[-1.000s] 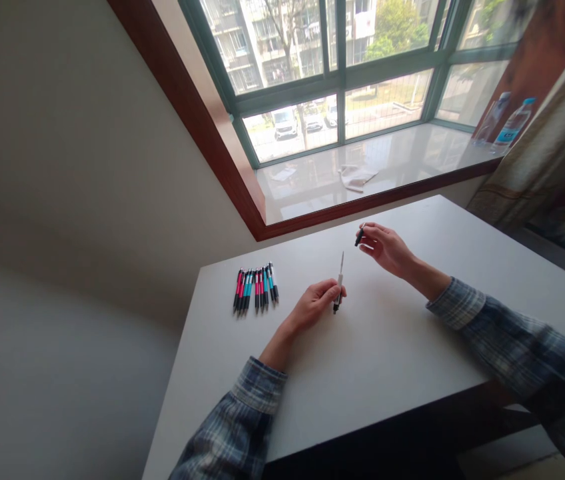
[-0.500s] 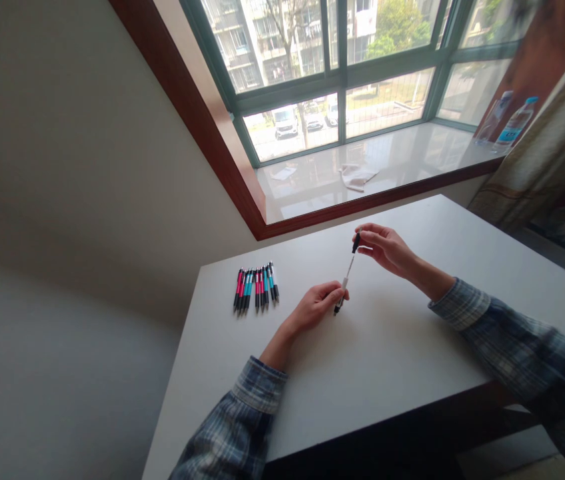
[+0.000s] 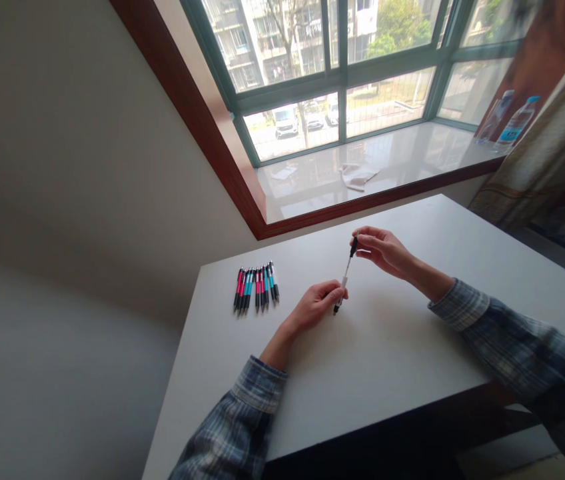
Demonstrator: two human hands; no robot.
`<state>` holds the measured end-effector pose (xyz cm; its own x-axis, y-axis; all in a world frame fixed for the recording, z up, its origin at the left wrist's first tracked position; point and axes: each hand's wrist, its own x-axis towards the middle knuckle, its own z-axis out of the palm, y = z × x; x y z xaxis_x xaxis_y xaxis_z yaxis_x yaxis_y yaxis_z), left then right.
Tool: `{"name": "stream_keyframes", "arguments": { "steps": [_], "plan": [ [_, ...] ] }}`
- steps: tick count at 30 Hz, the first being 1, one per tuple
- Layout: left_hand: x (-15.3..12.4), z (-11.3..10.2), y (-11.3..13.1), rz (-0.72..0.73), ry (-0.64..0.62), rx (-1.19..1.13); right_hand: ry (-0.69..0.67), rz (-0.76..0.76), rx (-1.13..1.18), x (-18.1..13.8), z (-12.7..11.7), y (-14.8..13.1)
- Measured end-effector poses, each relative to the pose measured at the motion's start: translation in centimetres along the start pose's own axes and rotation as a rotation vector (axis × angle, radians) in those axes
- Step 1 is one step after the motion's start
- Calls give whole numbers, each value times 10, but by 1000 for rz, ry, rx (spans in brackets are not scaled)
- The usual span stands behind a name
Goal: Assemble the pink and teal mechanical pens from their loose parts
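Note:
My left hand (image 3: 316, 305) is closed around a white pen barrel (image 3: 344, 283), held slanted just over the table with its black end pointing down toward me. A thin refill (image 3: 347, 267) sticks out of the barrel's upper end. Between the fingertips of my right hand (image 3: 386, 253) is a black pen grip (image 3: 354, 247), in line with the refill and surrounding or touching its upper end; which of these I cannot tell. A bare stretch of refill shows between grip and barrel.
To the left, several pink and blue pens (image 3: 256, 288) lie side by side on the white table (image 3: 392, 347). Behind the table, a window sill (image 3: 312, 193) carries a crumpled cloth or paper (image 3: 357, 177) and two plastic bottles (image 3: 515, 125). A curtain (image 3: 522, 160) hangs at right.
My right hand has moved slightly down and left with the black grip, bringing it closer to the barrel. Less of the refill shows. The left hand has stayed in place.

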<state>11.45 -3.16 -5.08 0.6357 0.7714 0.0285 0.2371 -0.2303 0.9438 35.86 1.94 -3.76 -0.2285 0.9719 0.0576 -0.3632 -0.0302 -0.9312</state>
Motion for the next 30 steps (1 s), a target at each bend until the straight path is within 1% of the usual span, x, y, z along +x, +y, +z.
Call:
{"name": "stream_keyframes", "arguments": {
  "steps": [5, 16, 26, 30],
  "plan": [
    [1, 0, 1, -11, 10, -5, -19, 13, -37, -1, 2, 0],
    [3, 0, -1, -10, 31, -54, -126, 66, -71, -8, 11, 6],
    [3, 0, 1, -11, 38, -60, -153, 56, -69, -8, 12, 7],
    [4, 1, 0, -15, 45, -61, -154, 35, -121, -7, 10, 9]
  ]
}}
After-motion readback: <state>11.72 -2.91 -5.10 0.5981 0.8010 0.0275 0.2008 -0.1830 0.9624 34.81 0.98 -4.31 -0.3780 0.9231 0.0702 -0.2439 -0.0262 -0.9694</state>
